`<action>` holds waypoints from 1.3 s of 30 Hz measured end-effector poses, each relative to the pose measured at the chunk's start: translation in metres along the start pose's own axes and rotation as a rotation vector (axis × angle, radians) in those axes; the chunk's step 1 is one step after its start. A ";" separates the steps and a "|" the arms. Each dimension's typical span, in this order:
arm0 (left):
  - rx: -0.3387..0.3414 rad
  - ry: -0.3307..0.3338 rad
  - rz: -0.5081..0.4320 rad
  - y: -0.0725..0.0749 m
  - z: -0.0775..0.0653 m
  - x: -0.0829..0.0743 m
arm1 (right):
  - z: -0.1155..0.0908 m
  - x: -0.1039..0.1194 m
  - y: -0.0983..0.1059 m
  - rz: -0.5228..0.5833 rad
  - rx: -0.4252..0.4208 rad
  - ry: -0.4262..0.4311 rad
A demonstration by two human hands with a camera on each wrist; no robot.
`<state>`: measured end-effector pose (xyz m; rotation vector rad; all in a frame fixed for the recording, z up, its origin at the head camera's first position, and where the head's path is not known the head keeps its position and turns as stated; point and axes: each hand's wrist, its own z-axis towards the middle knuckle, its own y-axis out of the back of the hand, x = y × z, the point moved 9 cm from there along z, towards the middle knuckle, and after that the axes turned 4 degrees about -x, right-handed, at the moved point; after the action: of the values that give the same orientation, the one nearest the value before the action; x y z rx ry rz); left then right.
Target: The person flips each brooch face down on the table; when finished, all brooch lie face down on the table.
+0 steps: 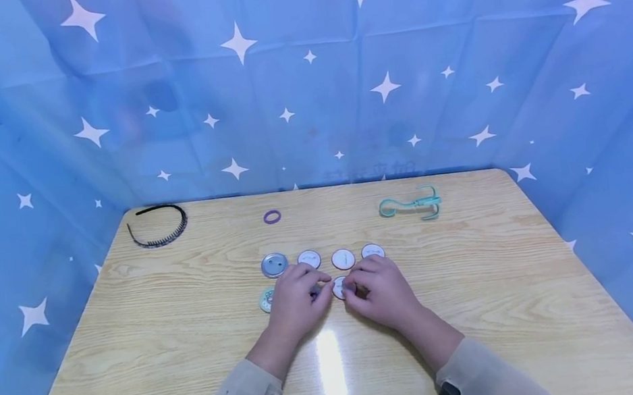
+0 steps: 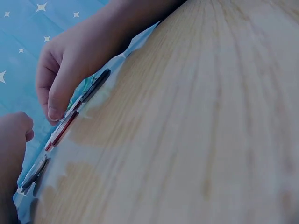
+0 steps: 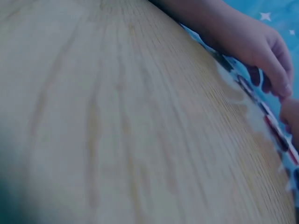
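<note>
Several round pin-back badges lie in two rows on the wooden table in the head view. My right hand [image 1: 382,289] pinches at a white-backed badge [image 1: 339,287] in the near row, thumb and fingers at its face. The left wrist view shows this badge's red rim [image 2: 63,130] low on the table, under the right thumb. My left hand [image 1: 297,299] is bent over the near row, its thumb and index tips close together by the same badge's left edge. Whether they grip it I cannot tell. A teal badge [image 1: 267,299] shows partly beside the left hand.
Behind the hands are a silver badge [image 1: 274,265] and white-backed badges [image 1: 343,259]. Farther back lie a black toothed headband [image 1: 166,239], a purple ring-shaped band [image 1: 272,216] and a teal hooked plastic piece [image 1: 412,203]. A blue starred curtain [image 1: 297,70] stands around the table.
</note>
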<state>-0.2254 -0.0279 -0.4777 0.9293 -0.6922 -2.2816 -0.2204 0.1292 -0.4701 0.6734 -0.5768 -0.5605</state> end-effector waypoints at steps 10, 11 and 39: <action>-0.004 -0.059 0.019 0.006 0.003 0.005 | 0.004 0.008 -0.001 -0.028 0.005 0.022; 0.002 -0.055 0.020 0.008 0.003 0.007 | 0.006 0.009 -0.002 -0.027 0.000 0.029; 0.229 0.082 0.032 0.014 -0.020 0.047 | 0.025 0.009 -0.048 0.112 0.139 -0.056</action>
<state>-0.2339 -0.0742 -0.5021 1.1023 -0.9387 -2.1543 -0.2436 0.0818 -0.4854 0.7536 -0.7066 -0.4389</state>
